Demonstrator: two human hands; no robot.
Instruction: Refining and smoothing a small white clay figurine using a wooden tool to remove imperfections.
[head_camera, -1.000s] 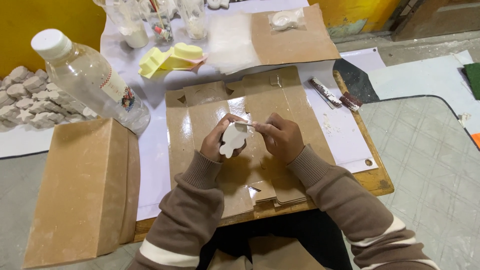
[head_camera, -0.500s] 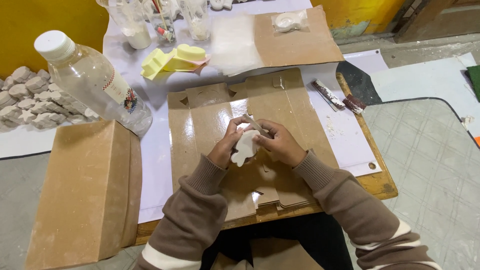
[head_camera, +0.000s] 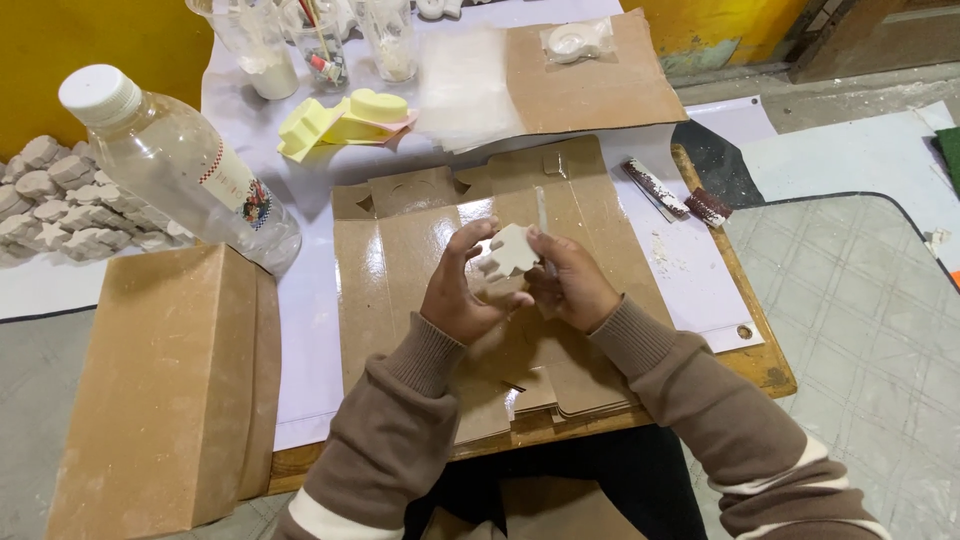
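Note:
A small white plaster piece (head_camera: 510, 252) with a lobed outline is held up over flattened brown cardboard (head_camera: 400, 250). My left hand (head_camera: 462, 290) grips its left side with thumb and fingers. My right hand (head_camera: 568, 282) holds its right side and pinches a thin blade-like tool (head_camera: 544, 228) against the piece's edge. Both arms wear brown sleeves with a cream stripe.
A clear plastic bottle (head_camera: 180, 165) lies tilted at the left above a brown cardboard box (head_camera: 165, 380). A heap of white plaster shapes (head_camera: 60, 200) sits far left. Yellow moulds (head_camera: 345, 118), plastic cups (head_camera: 258, 45) and a file (head_camera: 655, 188) lie beyond, on a wooden board (head_camera: 765, 365).
The plaster piece has been turned and lifted a little between both hands; the view has shifted slightly. The hands stay over the cardboard.

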